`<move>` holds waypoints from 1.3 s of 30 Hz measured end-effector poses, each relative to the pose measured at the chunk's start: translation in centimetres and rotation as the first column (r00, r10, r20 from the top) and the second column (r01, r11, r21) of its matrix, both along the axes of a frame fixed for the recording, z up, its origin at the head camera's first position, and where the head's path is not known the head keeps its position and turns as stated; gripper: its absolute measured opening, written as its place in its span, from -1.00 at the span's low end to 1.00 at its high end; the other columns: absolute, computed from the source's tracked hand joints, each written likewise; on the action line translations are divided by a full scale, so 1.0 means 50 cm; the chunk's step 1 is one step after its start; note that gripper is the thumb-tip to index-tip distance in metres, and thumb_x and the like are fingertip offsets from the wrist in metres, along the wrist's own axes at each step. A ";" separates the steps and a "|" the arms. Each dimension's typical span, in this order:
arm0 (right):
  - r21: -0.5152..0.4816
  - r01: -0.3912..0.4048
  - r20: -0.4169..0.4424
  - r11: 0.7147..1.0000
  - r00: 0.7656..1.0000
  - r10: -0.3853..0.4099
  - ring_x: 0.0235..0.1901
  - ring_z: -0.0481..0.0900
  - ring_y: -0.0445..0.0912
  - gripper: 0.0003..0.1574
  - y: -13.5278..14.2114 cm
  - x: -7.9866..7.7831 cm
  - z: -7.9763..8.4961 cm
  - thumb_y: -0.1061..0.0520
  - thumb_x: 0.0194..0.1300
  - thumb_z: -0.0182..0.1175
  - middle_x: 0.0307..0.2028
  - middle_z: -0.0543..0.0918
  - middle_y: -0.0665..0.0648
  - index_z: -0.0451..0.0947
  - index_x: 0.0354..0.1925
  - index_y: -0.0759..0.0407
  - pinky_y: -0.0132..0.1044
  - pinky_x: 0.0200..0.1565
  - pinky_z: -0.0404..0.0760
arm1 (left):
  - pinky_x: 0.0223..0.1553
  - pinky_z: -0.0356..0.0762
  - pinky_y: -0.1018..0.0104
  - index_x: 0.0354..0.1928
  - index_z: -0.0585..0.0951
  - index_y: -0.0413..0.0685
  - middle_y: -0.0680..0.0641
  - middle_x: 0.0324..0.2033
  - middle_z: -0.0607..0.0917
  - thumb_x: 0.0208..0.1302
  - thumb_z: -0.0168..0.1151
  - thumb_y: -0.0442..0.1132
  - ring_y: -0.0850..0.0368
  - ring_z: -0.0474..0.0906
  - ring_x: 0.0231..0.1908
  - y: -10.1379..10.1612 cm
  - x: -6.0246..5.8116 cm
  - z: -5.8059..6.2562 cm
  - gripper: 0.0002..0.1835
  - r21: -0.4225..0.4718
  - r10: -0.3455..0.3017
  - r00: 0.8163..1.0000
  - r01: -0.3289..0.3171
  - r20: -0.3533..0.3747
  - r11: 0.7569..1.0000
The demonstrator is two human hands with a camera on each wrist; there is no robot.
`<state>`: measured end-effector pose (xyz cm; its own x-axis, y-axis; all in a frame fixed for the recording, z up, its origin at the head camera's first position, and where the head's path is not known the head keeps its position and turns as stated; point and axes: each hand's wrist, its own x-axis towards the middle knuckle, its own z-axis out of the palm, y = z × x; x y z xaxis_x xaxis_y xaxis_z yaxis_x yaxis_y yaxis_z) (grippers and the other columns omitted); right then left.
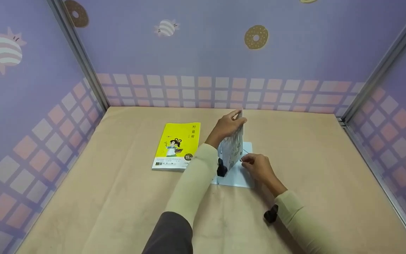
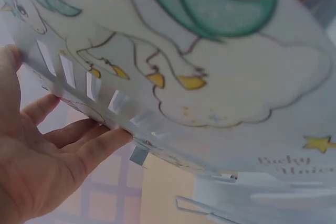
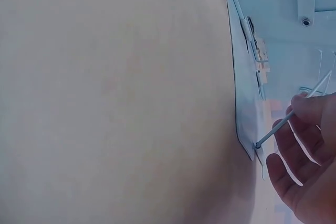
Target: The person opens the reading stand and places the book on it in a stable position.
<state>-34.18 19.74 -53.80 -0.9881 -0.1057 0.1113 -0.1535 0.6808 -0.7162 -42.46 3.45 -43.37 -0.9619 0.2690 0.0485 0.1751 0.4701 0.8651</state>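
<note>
A book stand with a unicorn-printed panel (image 1: pixel 233 150) stands tilted up from its pale blue base (image 1: pixel 236 179), which lies on the table. My left hand (image 1: pixel 226 127) grips the panel's top edge. The left wrist view shows that hand (image 2: pixel 52 166) at the edge beside a row of slots, below the unicorn print (image 2: pixel 173 40). Behind the panel, my right hand (image 1: pixel 260 167) pinches a thin metal support rod (image 3: pixel 278 125) between thumb and fingers. One end of this rod meets the edge of a flat pale part of the stand in the right wrist view.
To the left of the stand lies a yellow book (image 1: pixel 178 139) with a cartoon figure on its cover; my left forearm overlaps its corner. A beige cloth (image 1: pixel 118 197) covers the table. Purple patterned walls (image 1: pixel 206 53) with metal posts (image 1: pixel 83 56) enclose the back and sides.
</note>
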 end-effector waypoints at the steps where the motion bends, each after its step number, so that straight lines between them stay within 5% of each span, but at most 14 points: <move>1: 0.001 0.000 -0.003 1.000 1.000 0.000 -0.26 0.69 -0.08 -0.88 0.000 0.000 -0.001 0.31 0.30 0.33 -0.25 0.81 0.13 0.75 -0.20 0.23 -0.22 -0.18 0.63 | 0.38 0.40 -0.02 0.54 0.31 0.24 -0.15 0.45 0.45 0.46 0.06 0.18 -0.10 0.41 0.41 0.005 0.000 -0.001 -0.33 -0.007 0.002 1.000 -0.002 -0.002 1.000; 13: -0.025 0.008 -0.009 1.000 1.000 -0.008 -0.46 0.51 -0.14 -0.86 0.006 0.008 -0.009 0.21 0.35 0.29 -0.39 0.74 0.10 0.74 -0.16 0.21 -0.32 -0.39 0.47 | 0.36 0.43 0.08 0.55 0.30 0.15 -0.03 0.45 0.45 0.42 0.06 0.16 0.02 0.48 0.34 0.060 0.014 -0.025 -0.29 -0.190 0.014 0.998 -0.026 -0.064 0.981; 19: -0.011 0.022 -0.042 1.000 0.999 -0.022 -0.48 0.49 -0.13 -0.92 0.010 0.009 -0.005 0.21 0.33 0.31 -0.46 0.67 0.05 0.71 -0.24 0.21 -0.30 -0.40 0.45 | 0.39 0.39 0.06 0.55 0.28 0.21 0.00 0.47 0.43 0.44 0.06 0.24 0.02 0.43 0.41 0.068 0.019 -0.027 -0.28 -0.202 0.030 0.997 -0.043 -0.066 0.978; 26: 0.045 -0.010 -0.106 0.999 0.994 0.015 -0.40 0.59 -0.11 -0.85 0.018 0.018 0.000 0.16 0.34 0.32 -0.37 0.75 0.12 0.70 -0.19 0.24 -0.19 -0.32 0.56 | 0.46 0.28 0.01 0.60 0.15 0.18 -0.06 0.54 0.31 0.48 -0.03 0.29 -0.05 0.27 0.50 0.071 0.016 -0.021 -0.23 -0.192 -0.025 1.000 0.023 -0.011 0.981; 30: 0.051 -0.103 -0.065 0.993 0.992 0.106 -0.07 0.73 0.04 -0.65 0.021 0.032 0.005 0.18 0.37 0.30 -0.04 0.76 0.23 0.63 0.10 0.21 0.00 -0.01 0.69 | 0.47 0.25 -0.06 0.62 0.10 0.13 -0.15 0.55 0.26 0.52 -0.12 0.27 -0.13 0.21 0.53 0.072 0.011 -0.026 -0.24 -0.175 -0.059 0.998 0.059 0.004 0.983; 34: 0.056 -0.135 -0.070 0.989 0.988 0.139 0.19 0.58 0.17 -0.39 0.017 0.051 0.008 0.19 0.34 0.33 0.18 0.57 0.29 0.46 0.33 0.16 0.14 0.20 0.57 | 0.48 0.21 -0.11 0.63 0.06 0.10 -0.17 0.55 0.23 0.55 -0.25 0.27 -0.16 0.16 0.54 0.070 0.006 -0.029 -0.25 -0.169 -0.083 0.997 0.082 0.003 0.982; 39: -0.018 -0.189 -0.109 0.982 0.976 0.186 0.11 0.59 0.12 -0.10 0.006 0.080 0.017 0.17 0.21 0.45 0.17 0.53 0.23 0.28 0.43 0.18 0.10 0.11 0.62 | 0.50 0.16 -0.10 0.62 0.05 0.05 -0.16 0.56 0.21 0.60 -0.35 0.22 -0.15 0.14 0.55 0.070 0.002 -0.031 -0.29 -0.150 -0.102 0.995 0.101 -0.003 0.984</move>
<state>-30.16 20.02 -52.96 -0.9334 -0.2835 0.2200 -0.3528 0.6128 -0.7072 -42.36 6.94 -44.91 -0.9290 0.3699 0.0103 0.2369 0.5732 0.7845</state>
